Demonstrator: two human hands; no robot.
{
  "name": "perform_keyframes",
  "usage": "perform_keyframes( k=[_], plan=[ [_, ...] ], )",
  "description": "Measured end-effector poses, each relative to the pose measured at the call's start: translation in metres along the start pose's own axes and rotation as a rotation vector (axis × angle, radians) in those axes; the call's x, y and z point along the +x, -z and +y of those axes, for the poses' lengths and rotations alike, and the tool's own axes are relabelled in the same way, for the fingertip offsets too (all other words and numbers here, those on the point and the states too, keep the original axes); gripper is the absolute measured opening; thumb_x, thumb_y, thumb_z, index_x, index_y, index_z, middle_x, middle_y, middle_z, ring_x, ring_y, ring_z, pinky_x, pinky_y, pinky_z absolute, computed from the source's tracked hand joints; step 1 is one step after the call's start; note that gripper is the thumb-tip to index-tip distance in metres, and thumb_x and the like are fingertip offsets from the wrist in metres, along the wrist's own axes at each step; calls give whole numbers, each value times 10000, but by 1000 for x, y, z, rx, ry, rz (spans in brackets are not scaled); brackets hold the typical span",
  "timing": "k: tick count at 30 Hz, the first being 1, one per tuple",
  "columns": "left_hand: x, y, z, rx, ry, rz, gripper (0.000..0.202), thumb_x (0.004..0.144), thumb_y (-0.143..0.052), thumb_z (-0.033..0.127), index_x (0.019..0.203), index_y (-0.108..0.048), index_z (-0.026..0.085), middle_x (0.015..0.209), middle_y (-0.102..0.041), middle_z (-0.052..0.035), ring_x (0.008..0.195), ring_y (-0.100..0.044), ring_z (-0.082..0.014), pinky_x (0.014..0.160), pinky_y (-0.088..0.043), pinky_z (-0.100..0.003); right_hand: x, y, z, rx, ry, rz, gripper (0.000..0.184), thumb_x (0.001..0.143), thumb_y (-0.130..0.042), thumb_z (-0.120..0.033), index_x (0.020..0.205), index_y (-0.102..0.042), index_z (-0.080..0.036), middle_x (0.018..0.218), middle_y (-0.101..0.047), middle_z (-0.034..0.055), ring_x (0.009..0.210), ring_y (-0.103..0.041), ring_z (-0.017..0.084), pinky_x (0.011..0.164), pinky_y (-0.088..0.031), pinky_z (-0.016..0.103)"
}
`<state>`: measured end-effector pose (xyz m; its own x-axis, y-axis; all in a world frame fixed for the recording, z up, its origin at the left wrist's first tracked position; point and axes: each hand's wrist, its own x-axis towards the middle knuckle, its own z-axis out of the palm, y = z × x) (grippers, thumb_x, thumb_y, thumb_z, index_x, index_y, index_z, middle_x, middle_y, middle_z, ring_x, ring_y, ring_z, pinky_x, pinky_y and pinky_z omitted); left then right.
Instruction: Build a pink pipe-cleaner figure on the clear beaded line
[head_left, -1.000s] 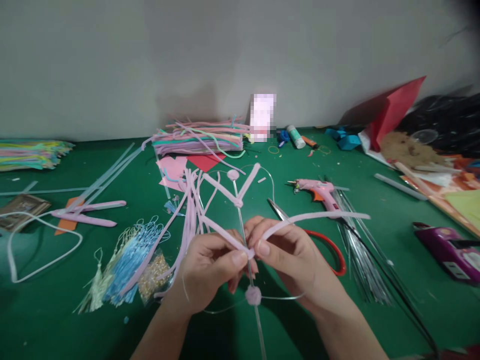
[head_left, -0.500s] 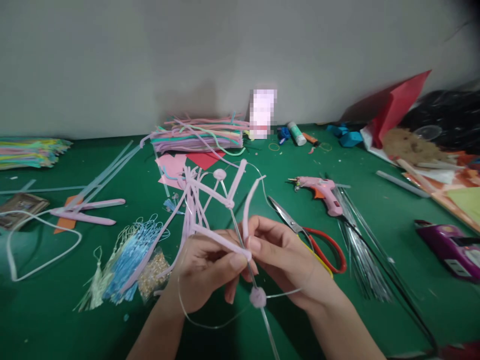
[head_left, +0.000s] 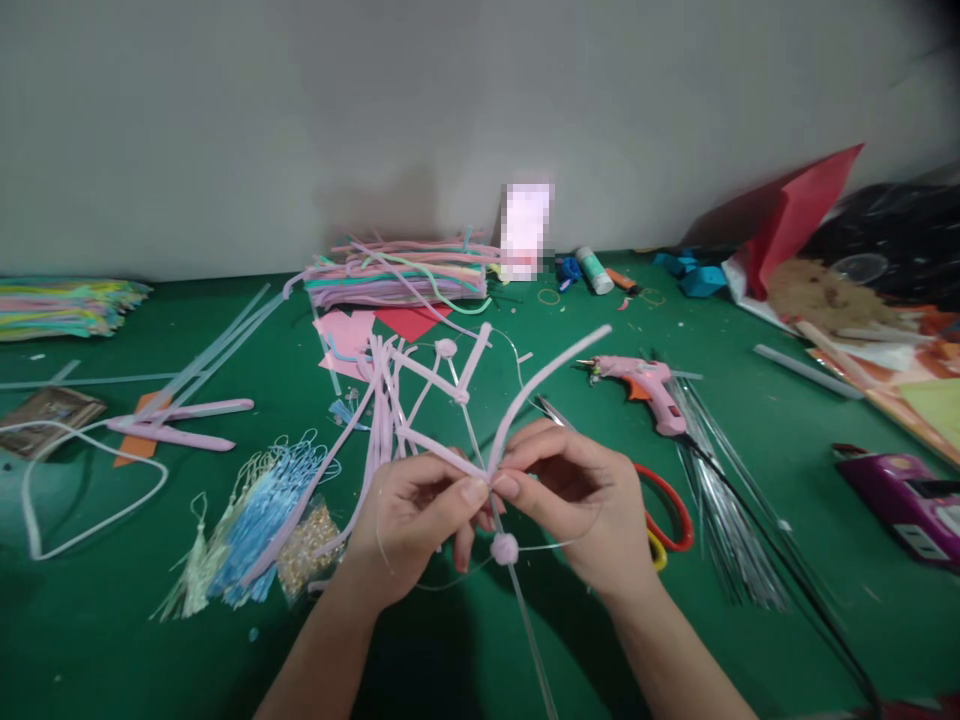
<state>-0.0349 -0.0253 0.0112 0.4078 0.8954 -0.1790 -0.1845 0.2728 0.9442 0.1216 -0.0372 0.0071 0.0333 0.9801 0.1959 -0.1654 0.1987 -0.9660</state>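
Note:
My left hand (head_left: 420, 525) and my right hand (head_left: 577, 500) pinch a pale pink pipe cleaner (head_left: 540, 385) where it wraps round a thin metal wire stem (head_left: 525, 610). The cleaner's free end sticks up and to the right from my fingertips. The stem carries a pink coiled ball (head_left: 505, 548) just below my fingers, another ball (head_left: 446, 348) at its top, and a knotted pair of pink arms (head_left: 459, 395) between them. A bundle of pink pipe cleaners (head_left: 379, 420) lies just left of my left hand on the green table (head_left: 90, 620).
Red-handled scissors (head_left: 660, 510) lie under my right hand, with a pink glue gun (head_left: 645, 385) and silver wires (head_left: 720, 510) further right. Blue tassels (head_left: 255, 520) lie at left, a pipe cleaner stack (head_left: 397, 275) by the wall, a purple tool (head_left: 900, 500) far right.
The free end of the pipe cleaner swung from pointing right to upright, then out up-right. My hands stayed pinched at the stem, which shifted slightly.

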Motion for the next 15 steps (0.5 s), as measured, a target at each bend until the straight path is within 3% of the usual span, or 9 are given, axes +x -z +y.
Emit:
perform_keyframes(
  k=[5, 8, 13, 15],
  plan=[
    [1, 1, 0, 9, 25, -9, 244, 813, -631, 310, 648, -659, 133, 570, -619, 4, 349, -504, -54, 373, -394, -169, 0, -2, 6, 43, 43, 7, 211, 736, -751, -123, 864, -757, -291, 787, -709, 5, 693, -647, 134, 624, -533, 250],
    [1, 2, -1, -56, 28, -34, 240, 813, -636, 314, 658, -662, 132, 603, -626, 0, 351, -514, -53, 355, -378, -162, 1, 0, 9, 25, 4, -74, 215, 799, -708, -174, 963, -744, -309, 845, -707, 7, 753, -644, 133, 679, -524, 256],
    [1, 2, 0, -57, 44, -36, 221, 810, -643, 294, 666, -674, 129, 582, -604, 10, 354, -523, -51, 348, -368, -146, 4, 5, 12, 38, -4, -183, 31, 842, -667, -254, 853, -690, -236, 871, -633, 28, 800, -603, 146, 726, -498, 287],
    [1, 1, 0, -43, 44, -37, 217, 802, -646, 287, 658, -673, 128, 580, -596, 12, 356, -522, -52, 344, -375, -145, 5, 8, 11, 7, 8, -210, 58, 855, -650, -271, 826, -658, -222, 863, -587, 30, 811, -579, 153, 740, -484, 301]
  ],
)
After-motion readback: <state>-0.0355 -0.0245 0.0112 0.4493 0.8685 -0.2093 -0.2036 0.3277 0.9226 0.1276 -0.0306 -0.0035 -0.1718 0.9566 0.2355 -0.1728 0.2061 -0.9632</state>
